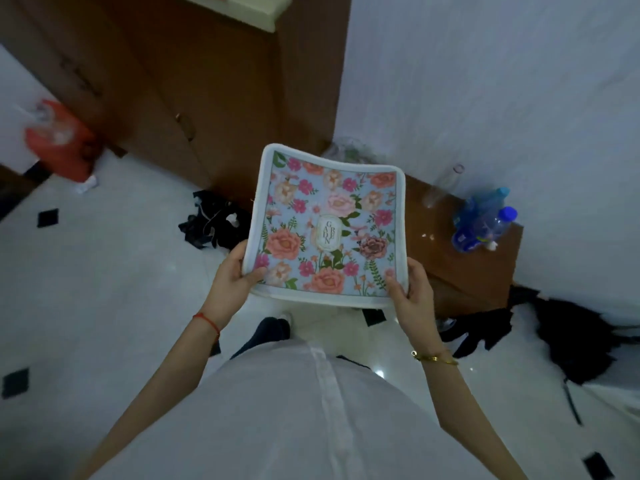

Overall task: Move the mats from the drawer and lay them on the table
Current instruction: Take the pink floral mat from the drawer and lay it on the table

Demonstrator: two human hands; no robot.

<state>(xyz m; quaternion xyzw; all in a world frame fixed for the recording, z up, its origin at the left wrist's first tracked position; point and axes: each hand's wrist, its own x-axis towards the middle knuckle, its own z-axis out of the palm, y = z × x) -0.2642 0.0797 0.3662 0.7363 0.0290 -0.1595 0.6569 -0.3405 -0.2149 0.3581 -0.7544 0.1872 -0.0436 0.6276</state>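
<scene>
While the camera looks down past a white buttoned shirt (pixel 304 410), a square floral mat with a white padded border and a pale blue centre printed with pink and peach flowers (pixel 327 225) is held out flat in the air at about waist height, above the floor and clear of any surface. Its near left corner is gripped by the left hand (pixel 230 282), thumb on top of the print and fingers curled underneath; a thin red thread is worn on that wrist. Its near right corner is gripped in the same way by the right hand (pixel 410 292), whose wrist carries a gold bracelet. Beyond the mat, a low brown wooden table (pixel 460 258) is seen against a white wall, with a cluster of blue-capped plastic bottles (pixel 485 223) and a clear empty bottle (pixel 443 185) standing on it. A brown wooden cabinet (pixel 207 98) is seen further back, an orange bag (pixel 59 140) at its left, and dark cloth (pixel 211 220) lies on the white tiled floor (pixel 104 271).
</scene>
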